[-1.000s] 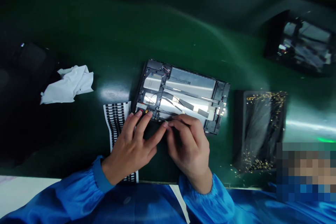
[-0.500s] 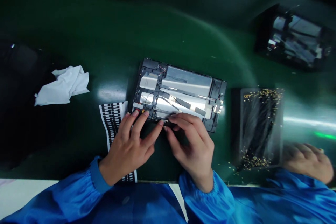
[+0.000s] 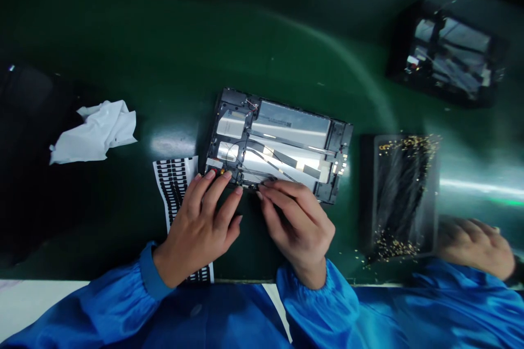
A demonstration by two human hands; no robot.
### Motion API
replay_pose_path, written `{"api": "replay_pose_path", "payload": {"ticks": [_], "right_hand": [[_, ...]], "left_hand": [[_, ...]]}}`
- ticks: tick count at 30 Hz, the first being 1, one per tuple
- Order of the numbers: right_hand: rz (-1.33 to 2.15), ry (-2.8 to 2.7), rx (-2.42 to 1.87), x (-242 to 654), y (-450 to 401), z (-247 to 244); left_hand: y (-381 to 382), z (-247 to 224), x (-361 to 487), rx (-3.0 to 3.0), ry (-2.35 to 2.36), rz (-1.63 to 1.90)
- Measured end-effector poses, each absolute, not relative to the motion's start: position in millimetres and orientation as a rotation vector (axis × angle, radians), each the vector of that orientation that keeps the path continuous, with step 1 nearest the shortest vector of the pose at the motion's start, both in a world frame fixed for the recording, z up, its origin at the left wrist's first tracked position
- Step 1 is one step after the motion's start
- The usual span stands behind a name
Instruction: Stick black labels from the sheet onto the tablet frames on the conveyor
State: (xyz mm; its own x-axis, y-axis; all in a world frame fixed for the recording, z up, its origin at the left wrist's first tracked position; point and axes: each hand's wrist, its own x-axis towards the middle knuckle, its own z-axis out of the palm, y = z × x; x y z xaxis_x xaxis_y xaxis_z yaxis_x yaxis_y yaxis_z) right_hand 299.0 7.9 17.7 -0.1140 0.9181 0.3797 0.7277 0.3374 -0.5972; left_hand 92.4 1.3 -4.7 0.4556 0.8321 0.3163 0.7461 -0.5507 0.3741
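An opened tablet-like device (image 3: pixel 282 144), its silver and black inner parts showing, lies slightly tilted on the green table (image 3: pixel 172 65). My left hand (image 3: pixel 200 229) rests at its lower left corner, fingers spread, with fingertips on the near edge. My right hand (image 3: pixel 298 223) is at the middle of the near edge, thumb and forefinger pinched together. What they hold, if anything, is too small to make out. Thin dark cables run across the device. A white sheet with black stickers (image 3: pixel 174 182) lies partly under my left hand.
Crumpled white cloth (image 3: pixel 98 131) lies at left beside dark objects. A black tray (image 3: pixel 405 196) holds many thin cables with gold ends. Another person's hand (image 3: pixel 475 245) is right of it. A second opened device (image 3: pixel 450 54) sits at back right.
My left forefinger has drawn back to the left along the near edge. My right thumb and forefinger have closed together at that edge.
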Motion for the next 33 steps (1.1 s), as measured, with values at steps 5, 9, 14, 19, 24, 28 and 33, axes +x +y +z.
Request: {"api": "replay_pose_path", "payload": {"ticks": [5, 9, 14, 19, 24, 28, 33], "right_hand": [[0.301, -1.920, -1.410, 299.9, 5.9, 16.1], [0.270, -1.927, -1.409, 300.7, 5.0, 13.6], [0.238, -1.931, -1.436, 300.4, 4.7, 13.3], [0.245, -1.891, -1.450, 298.6, 7.6, 14.9], [0.255, -1.905, -1.421, 297.4, 9.2, 13.6], [0.263, -1.917, -1.428, 299.0, 7.5, 11.5], [0.276, -1.942, -1.406, 301.1, 7.1, 9.1]], "left_hand": [[1.4, -3.5, 92.4, 2.545, 1.385, 0.692], [0.4, -3.1, 91.8, 2.548, 1.389, 0.622], [0.9, -1.8, 91.0, 2.553, 1.416, 0.562], [1.8, -1.3, 91.4, 2.546, 1.408, 0.552], [1.2, -1.9, 91.6, 2.542, 1.398, 0.559], [1.8, -1.7, 91.1, 2.545, 1.399, 0.562], [3.4, -1.6, 91.3, 2.554, 1.388, 0.572]]}}
